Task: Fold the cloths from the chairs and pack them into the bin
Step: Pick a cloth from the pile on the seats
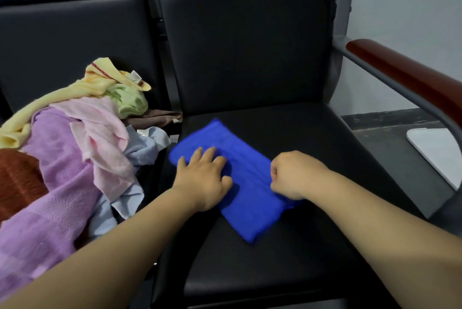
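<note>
Cloth lies diagonal mid-seat, far-left to near-right; left hand flat on far end, right hand pinching near-right edge.

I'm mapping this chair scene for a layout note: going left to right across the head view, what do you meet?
The purple cloth → left hand → right hand → wooden armrest. The blue cloth lies under both hands, so it is left out.
</note>
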`<state>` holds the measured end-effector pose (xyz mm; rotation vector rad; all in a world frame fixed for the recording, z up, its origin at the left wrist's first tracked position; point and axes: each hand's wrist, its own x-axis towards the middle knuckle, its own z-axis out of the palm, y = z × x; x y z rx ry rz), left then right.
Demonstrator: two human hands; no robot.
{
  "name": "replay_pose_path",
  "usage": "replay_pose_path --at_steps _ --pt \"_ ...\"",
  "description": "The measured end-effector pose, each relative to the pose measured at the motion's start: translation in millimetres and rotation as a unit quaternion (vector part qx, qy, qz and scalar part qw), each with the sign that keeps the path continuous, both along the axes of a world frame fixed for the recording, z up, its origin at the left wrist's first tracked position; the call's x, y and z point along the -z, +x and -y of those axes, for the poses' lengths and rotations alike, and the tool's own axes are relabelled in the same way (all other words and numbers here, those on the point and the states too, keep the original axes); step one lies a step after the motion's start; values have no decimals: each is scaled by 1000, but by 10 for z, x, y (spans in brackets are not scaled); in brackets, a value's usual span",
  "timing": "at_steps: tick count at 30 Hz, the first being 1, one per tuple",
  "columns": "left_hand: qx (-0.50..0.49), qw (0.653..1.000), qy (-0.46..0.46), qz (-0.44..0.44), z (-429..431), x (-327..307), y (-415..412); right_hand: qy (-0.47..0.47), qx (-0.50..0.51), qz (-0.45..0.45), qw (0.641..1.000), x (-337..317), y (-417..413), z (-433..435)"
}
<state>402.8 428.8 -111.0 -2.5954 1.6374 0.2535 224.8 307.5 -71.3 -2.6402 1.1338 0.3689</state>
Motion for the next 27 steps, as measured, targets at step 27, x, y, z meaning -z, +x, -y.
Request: replay_pose_path --at_steps 27 --pt "-62 835 -182 -515 -507 -391 43 62 -50 118 990 157 -161 -204"
